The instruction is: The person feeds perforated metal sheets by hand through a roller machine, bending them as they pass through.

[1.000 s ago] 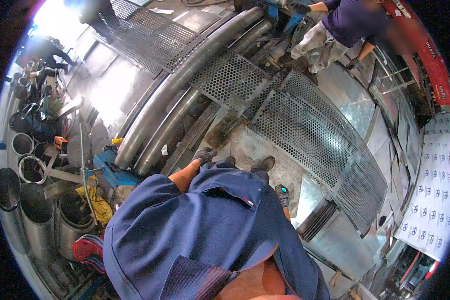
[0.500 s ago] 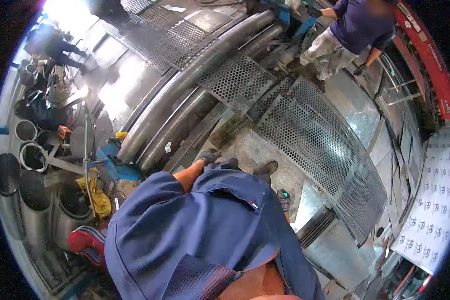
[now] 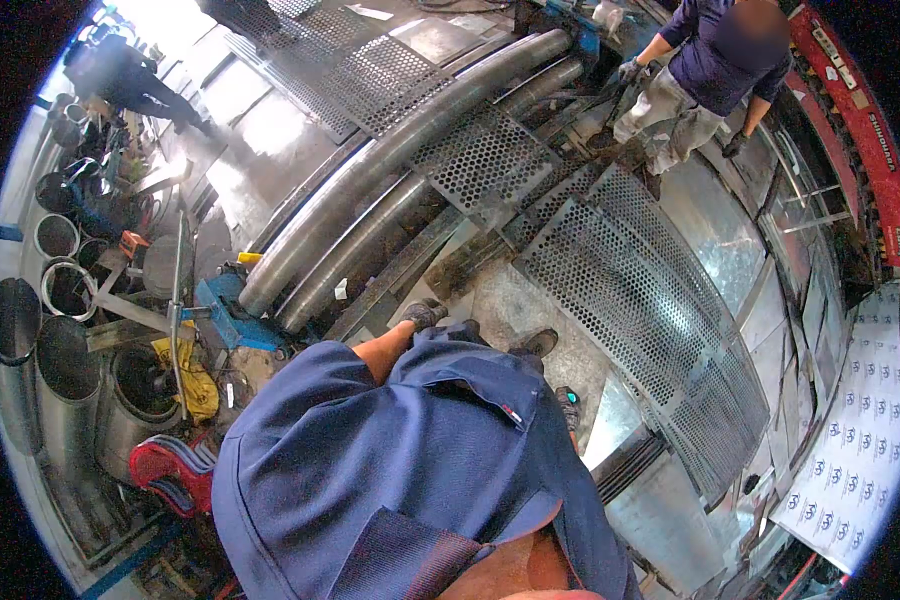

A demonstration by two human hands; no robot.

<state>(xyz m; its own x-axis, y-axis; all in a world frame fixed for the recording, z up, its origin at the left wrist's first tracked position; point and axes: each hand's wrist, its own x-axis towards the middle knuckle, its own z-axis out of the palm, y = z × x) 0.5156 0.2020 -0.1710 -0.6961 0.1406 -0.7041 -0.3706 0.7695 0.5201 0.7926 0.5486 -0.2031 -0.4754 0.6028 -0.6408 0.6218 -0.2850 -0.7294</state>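
Note:
My left hand (image 3: 426,313), in a dark grey work glove, hangs in front of my blue shirt, over the floor beside the bent steel tubes. No object shows in it, and its fingers are too small to make out. My right hand (image 3: 568,405), gloved and partly hidden by my sleeve, is low at my side, left of a large curved perforated metal sheet (image 3: 650,320). Its fingers do not show clearly. Neither hand appears to touch the sheet. Ahead, a smaller perforated plate (image 3: 485,160) lies against the thick bent tubes (image 3: 400,150).
A co-worker (image 3: 715,60) with gloved hands stands beyond the curved sheet. Another person (image 3: 120,80) is at far left. Open pipes (image 3: 70,370), a blue metal stand (image 3: 232,315) and a yellow cloth (image 3: 198,385) are on the left. A red machine beam (image 3: 860,120) stands at right.
My view has shifted slightly. The co-worker's gloved hand now shows lower, near the tube ends. The person at far left has moved a little to the right. My hands look much the same.

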